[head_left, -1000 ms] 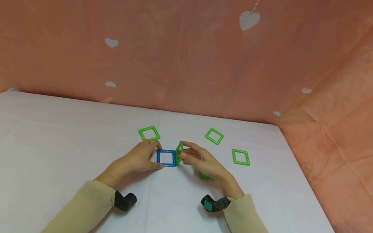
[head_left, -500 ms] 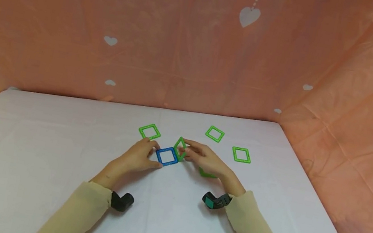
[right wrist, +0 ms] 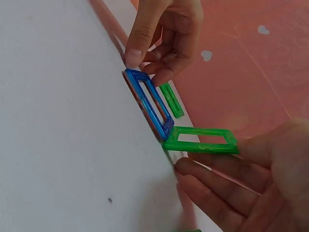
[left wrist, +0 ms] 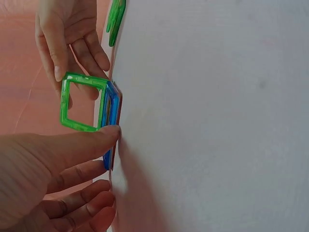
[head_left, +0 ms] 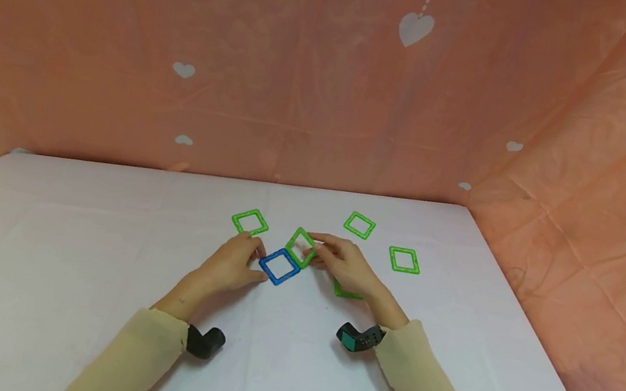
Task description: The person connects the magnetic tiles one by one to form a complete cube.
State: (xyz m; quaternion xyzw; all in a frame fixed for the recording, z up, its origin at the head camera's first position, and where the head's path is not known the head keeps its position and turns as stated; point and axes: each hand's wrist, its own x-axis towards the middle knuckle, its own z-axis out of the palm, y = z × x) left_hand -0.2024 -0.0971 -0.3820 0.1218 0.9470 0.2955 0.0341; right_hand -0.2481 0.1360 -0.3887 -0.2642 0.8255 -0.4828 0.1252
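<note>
Right hand (head_left: pixel 347 264) pinches the green square (right wrist: pixel 200 146), raised along one edge of the blue square (right wrist: pixel 151 108), whose opposite side the left hand (head_left: pixel 230 262) pinches.

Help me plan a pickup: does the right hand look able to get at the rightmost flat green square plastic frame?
Probably yes, once freed: the right hand holds a raised green square plastic frame, but nothing seems to stand between that hand and the rightmost flat green frame.
</note>
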